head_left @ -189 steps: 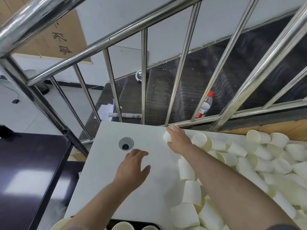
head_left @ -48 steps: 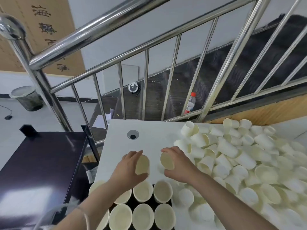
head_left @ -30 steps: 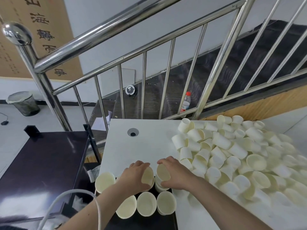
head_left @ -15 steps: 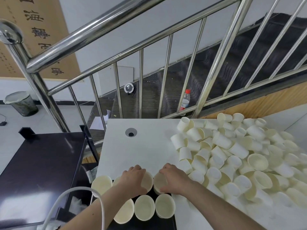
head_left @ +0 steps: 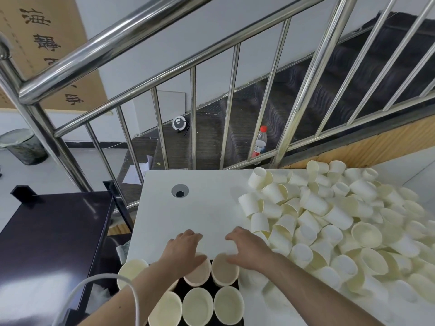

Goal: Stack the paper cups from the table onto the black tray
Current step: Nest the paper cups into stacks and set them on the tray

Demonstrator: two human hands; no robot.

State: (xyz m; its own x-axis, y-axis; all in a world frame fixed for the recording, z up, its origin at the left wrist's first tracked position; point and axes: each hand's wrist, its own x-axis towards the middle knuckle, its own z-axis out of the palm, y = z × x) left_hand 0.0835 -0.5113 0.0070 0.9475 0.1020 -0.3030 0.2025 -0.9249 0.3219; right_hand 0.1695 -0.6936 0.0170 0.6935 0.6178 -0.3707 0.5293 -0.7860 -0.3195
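Cups stand upright on the black tray (head_left: 209, 288), mouths up; we count six there. Our left hand (head_left: 186, 249) and right hand (head_left: 247, 247) hover over two of them, fingers spread and loose, gripping nothing. A heap of loose cups (head_left: 329, 222), too many to count, lies tumbled on the white table (head_left: 188, 220), close beside our right forearm.

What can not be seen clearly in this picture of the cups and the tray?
- Tray, head view: cups, both forearms and the bottom edge cover most of it.
- Cup under the left hand: the hand covers most of its mouth, so the stack depth is hidden.
- Cup at the right hand: whether the fingers touch its rim is unclear.
- Pile of cups: the right edge cuts it off.
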